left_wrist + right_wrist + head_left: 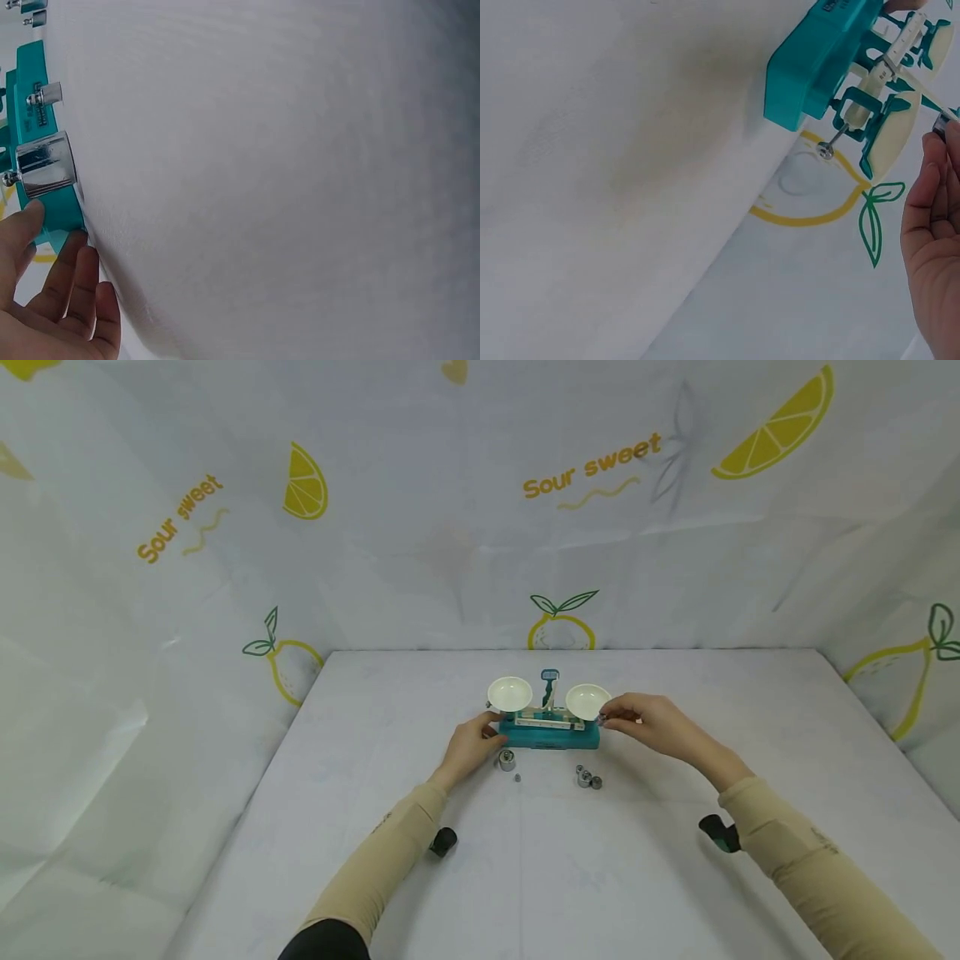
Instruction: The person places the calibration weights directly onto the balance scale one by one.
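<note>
Several near weights are waiting, my right hand pinching another by the right pan, left hand gripping the scale.

Polished metal, smooth plastic and matt cloth lie before you.
You have a balance base in smooth plastic with a satin sheen, and pans that look like smooth plastic, lightly glossy; the large weight is mirror-bright metal, the end screw shiny metal; the worktop is matt and cloth-like, the backdrop a creased, faintly shiny sheet, your sleeves matt cloth.
</note>
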Demonstrator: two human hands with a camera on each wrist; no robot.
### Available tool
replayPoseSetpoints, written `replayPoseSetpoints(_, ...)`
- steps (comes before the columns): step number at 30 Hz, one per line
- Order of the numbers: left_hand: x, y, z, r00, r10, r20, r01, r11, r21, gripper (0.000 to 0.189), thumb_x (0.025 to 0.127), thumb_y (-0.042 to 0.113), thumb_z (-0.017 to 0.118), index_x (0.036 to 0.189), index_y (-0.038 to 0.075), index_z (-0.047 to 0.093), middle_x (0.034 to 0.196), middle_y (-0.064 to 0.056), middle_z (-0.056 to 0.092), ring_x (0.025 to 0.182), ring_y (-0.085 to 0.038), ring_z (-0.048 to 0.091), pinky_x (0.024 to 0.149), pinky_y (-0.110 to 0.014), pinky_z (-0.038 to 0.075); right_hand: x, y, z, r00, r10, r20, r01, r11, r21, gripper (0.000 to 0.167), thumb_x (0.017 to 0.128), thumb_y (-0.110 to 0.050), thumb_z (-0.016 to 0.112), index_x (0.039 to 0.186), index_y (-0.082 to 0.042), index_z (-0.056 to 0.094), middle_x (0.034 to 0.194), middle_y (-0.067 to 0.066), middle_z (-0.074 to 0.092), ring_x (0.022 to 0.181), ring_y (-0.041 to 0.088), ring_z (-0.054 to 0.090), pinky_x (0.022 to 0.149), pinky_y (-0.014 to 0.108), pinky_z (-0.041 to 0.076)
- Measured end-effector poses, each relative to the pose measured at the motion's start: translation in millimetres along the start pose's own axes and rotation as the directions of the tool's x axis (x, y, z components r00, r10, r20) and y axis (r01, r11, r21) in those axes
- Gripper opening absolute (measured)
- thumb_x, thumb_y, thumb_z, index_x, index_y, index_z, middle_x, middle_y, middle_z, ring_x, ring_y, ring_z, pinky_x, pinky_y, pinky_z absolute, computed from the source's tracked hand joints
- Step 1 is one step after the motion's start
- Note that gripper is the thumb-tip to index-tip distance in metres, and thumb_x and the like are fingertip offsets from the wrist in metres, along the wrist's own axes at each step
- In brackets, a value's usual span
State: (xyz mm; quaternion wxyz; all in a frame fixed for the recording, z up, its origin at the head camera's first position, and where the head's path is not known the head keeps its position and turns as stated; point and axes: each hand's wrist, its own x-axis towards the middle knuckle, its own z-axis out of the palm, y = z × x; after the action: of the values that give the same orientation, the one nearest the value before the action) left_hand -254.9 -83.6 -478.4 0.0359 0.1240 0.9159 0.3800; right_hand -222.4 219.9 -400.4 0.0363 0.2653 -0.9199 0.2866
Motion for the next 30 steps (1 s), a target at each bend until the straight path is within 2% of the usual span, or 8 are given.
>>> replayPoseSetpoints(9,-1.0,2.7,-0.9,1.000,-0.001,0.019,0.000,1.000,0.030,0.039,0.090,0.025,0.061,0.128,0.019,0.054,0.104,-0.009,0.069,0.090,-0.020,0.065,0.076,-0.032,0.051,12.3,-0.8,0.1,0.997,0.053,-0.051,-0.053,0.999,0.012,0.021,0.089,-0.008,0.061,0.108,-0.001,0.064,0.099,0.012,0.068,0.087,0.022,0.062,0.073,0.034,0.053)
replayPoseSetpoints(20,-2.3,4.5,-5.5,0.999,-0.013,0.047,0.010,0.998,0.061,0.041,0.091,0.026,0.059,0.130,0.019,0.052,0.107,-0.009,0.068,0.095,-0.021,0.064,0.080,-0.035,0.052,30.0,-3.0,14.4,0.975,0.214,-0.059,-0.212,0.976,0.038,0.026,0.093,-0.015,0.056,0.113,0.002,0.061,0.104,0.019,0.065,0.084,0.024,0.060,0.067,0.033,0.053)
replayPoseSetpoints(30,1.6,2.3,-4.1,0.999,-0.002,0.051,-0.002,0.997,0.081,0.040,0.091,0.027,0.059,0.129,0.019,0.052,0.106,-0.008,0.068,0.093,-0.020,0.064,0.077,-0.033,0.051,39.4,-8.8,24.0,0.972,0.219,-0.085,-0.220,0.975,-0.004,0.026,0.092,-0.012,0.058,0.112,0.004,0.062,0.103,0.021,0.064,0.086,0.028,0.057,0.072,0.041,0.049)
